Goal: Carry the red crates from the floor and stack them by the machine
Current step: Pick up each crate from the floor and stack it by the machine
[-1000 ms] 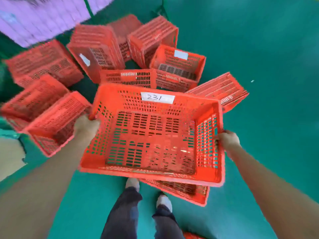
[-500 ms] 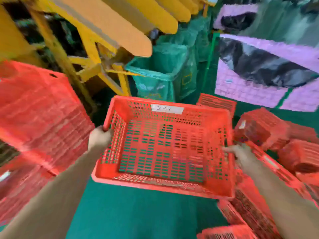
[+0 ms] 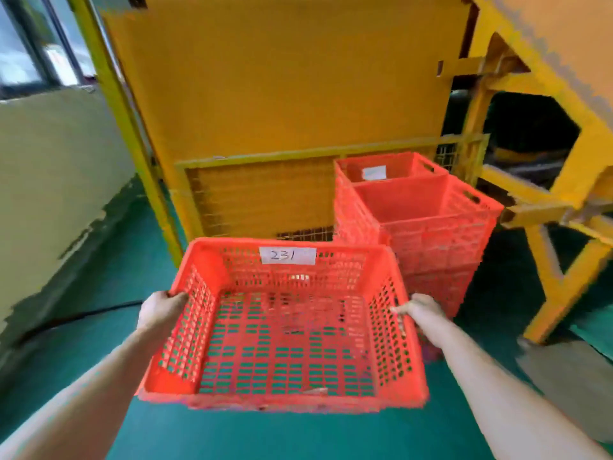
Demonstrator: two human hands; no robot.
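Turned away from the pile of half a second ago; now facing the machine [image 3: 282,94] squarely. Held in mid-air above the floor [image 3: 99,277], level and open side up: crate [image 3: 285,327] labelled 231. Grasped on its left wall by the left hand [image 3: 161,313], on its right wall by the right hand [image 3: 423,308], both curled over the rim. Just ahead and to the right, against the machine: stack [image 3: 431,234] of red crates in two columns. Carry nearly done, by the look of it; left to do: step in, raise, set on top.
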